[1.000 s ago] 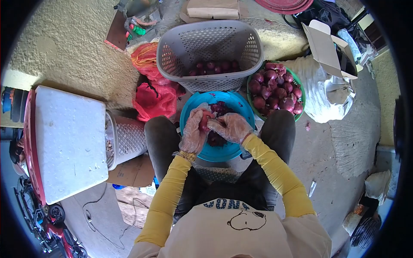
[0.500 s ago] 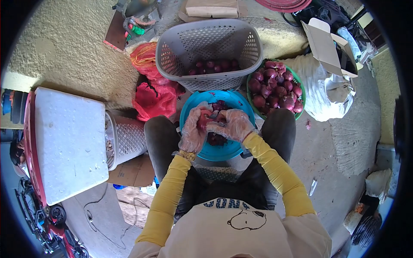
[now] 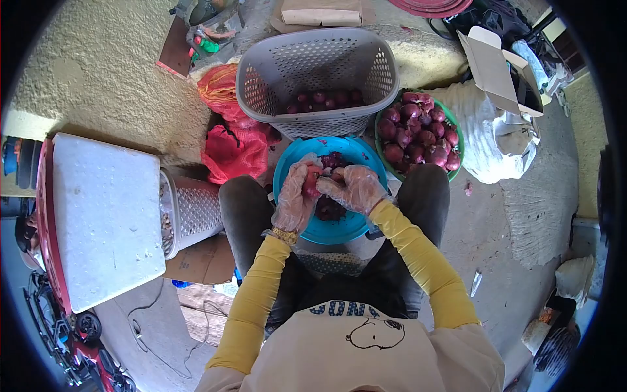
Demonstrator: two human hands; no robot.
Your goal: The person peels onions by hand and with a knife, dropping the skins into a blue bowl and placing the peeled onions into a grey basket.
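Note:
Over the blue basin [image 3: 356, 230], my left hand [image 3: 295, 196], in a clear plastic glove, is closed round a red onion [image 3: 311, 181]. My right hand [image 3: 356, 189], gloved too, has its fingers curled beside the onion; whether it pinches a small tool or a bit of skin is too small to tell. Dark onion skins [image 3: 329, 210] lie in the basin below the hands. Beyond it stands a grey perforated basket [image 3: 320, 117] with several onions inside. A green basket [image 3: 462, 140] heaped with red onions is to the right.
Red mesh sacks [image 3: 232, 153] lie left of the grey basket. A white foam lid [image 3: 108, 222] and a pale perforated basket [image 3: 199, 212] are at the left. On the right are a white sack [image 3: 483, 153] and an open cardboard box [image 3: 490, 72]. My knees flank the basin.
My right hand has drawn slightly away from my left, and its fingers have shifted. More of the onion in my left hand now shows.

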